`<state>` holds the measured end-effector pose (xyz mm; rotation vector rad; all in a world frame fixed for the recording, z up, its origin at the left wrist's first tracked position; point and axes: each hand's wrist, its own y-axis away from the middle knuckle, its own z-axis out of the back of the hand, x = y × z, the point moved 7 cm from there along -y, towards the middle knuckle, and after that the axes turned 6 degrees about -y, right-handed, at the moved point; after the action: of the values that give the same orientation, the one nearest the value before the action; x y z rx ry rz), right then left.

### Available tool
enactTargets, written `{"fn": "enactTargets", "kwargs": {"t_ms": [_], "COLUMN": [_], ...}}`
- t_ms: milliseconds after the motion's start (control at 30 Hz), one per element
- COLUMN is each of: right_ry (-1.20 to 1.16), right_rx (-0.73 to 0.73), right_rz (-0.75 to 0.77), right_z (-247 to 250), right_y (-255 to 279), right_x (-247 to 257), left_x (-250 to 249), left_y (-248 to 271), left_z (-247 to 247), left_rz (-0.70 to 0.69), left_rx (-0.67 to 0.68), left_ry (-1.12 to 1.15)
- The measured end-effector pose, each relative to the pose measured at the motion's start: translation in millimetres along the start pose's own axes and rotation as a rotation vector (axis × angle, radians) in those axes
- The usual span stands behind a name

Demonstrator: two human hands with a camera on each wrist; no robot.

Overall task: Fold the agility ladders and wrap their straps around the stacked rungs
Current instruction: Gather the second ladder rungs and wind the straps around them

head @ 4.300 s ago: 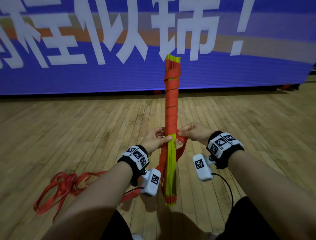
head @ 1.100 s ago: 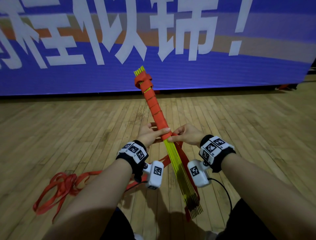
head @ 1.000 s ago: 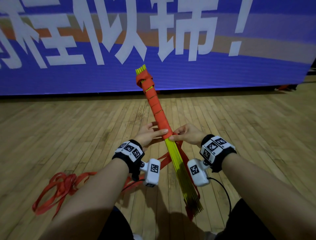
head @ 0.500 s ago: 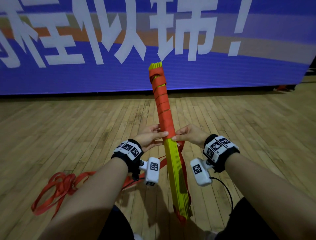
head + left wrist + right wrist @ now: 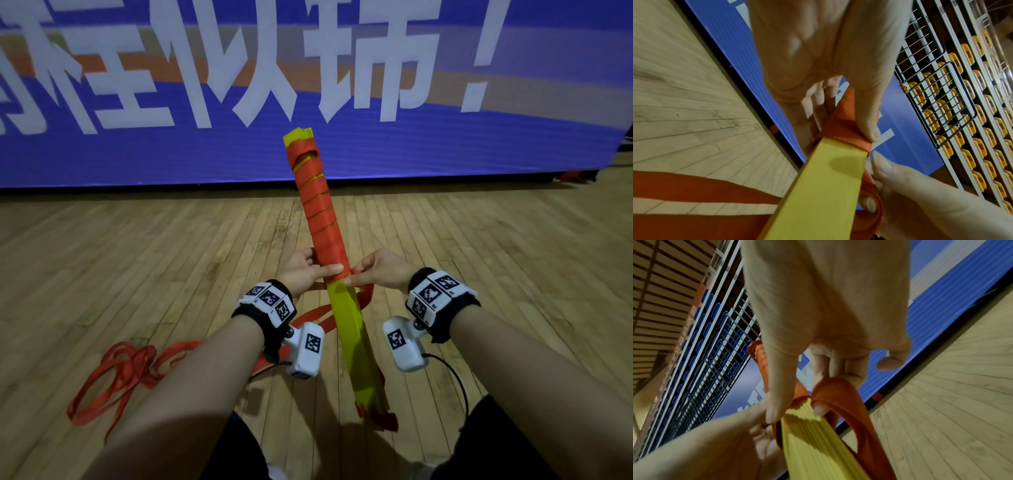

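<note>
A stack of yellow ladder rungs [image 5: 356, 342] stands nearly upright between my hands, its top half wound in orange strap [image 5: 320, 212]. My left hand [image 5: 308, 270] grips the stack at the lower edge of the winding, thumb laid across the front, as the left wrist view shows on the rungs [image 5: 828, 178]. My right hand [image 5: 370, 274] pinches a loop of orange strap [image 5: 838, 394] against the stack's right side [image 5: 809, 426]. The stack's lower end [image 5: 373, 407] shows strap ends.
Loose orange strap [image 5: 126, 377] lies in loops on the wooden floor [image 5: 137, 260] at the lower left and trails to the stack. A blue banner [image 5: 205, 102] with white characters lines the far edge. Stadium seats [image 5: 962, 113] rise behind it.
The stack has turned in my hands from edge-on to its flat face and tilted back toward upright. Both hands have stayed at the winding's lower edge.
</note>
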<state>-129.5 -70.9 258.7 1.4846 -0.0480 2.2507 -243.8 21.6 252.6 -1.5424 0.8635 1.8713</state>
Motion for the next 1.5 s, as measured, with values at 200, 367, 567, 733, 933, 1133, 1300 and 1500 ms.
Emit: {"fn": "enactTargets", "kwargs": {"t_ms": [200, 367, 567, 733, 933, 1133, 1300, 1500], "right_ry": [0.104, 0.042, -0.054, -0.1, -0.013, 0.14, 0.1, 0.01], "right_rx": [-0.074, -0.047, -0.042, -0.052, -0.026, -0.064, -0.042, 0.028], "right_rz": [0.048, 0.057, 0.045, 0.036, 0.062, 0.086, 0.061, 0.047], "right_z": [-1.9, -0.6, -0.6, 2.4, -5.2, -11.7, -8.1, -5.0], "right_y": [-5.5, -6.1, -3.9, 1.8, 3.4, 3.2, 4.5, 7.1], "right_x": [3.7, 3.5, 4.5, 5.4, 8.5, 12.2, 9.8, 8.1], "left_x": [0.5, -0.5, -1.1, -1.3, 2.1, 1.9, 1.7, -0.3], "left_y": [-1.5, 3.3, 5.1, 1.3, -3.6, -4.8, -2.9, -1.1], "left_z": [8.2, 11.4, 11.9, 10.8, 10.5, 6.7, 1.6, 0.1], "left_rz": [0.011, 0.022, -0.031, -0.061, -0.046, -0.06, -0.013, 0.011], "left_rx": [-0.061, 0.074, -0.008, -0.056, -0.109, -0.126, 0.102, 0.178], "left_ry": [-0.034, 0.025, 0.05, 0.027, -0.013, -0.05, 0.011, 0.027]}}
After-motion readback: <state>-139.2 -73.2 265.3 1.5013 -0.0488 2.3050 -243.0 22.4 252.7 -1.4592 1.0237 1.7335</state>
